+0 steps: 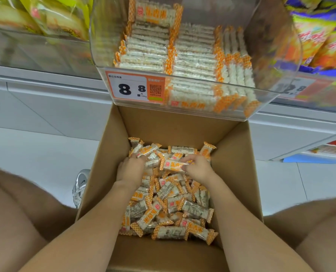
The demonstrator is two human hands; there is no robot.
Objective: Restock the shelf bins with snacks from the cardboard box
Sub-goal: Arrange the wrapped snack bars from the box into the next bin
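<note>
An open cardboard box point(108, 154) on the floor holds a loose heap of orange-and-white wrapped snack bars point(169, 209). Both my hands are down inside it at the far end of the heap. My left hand point(131, 169) curls its fingers over snack bars at the pile's top left. My right hand point(197, 166) pinches one snack bar point(173, 165) lying across the pile between the hands. Directly above the box, a clear plastic shelf bin point(265, 99) holds neat rows of the same bars point(183, 55).
A price tag point(132, 88) reading 8.8 sits on the bin's front. Bins of yellow bags point(45, 18) lie to the left and colourful bags point(320, 40) to the right. My bare knees flank the box, with a shoe point(81, 187) beside its left wall.
</note>
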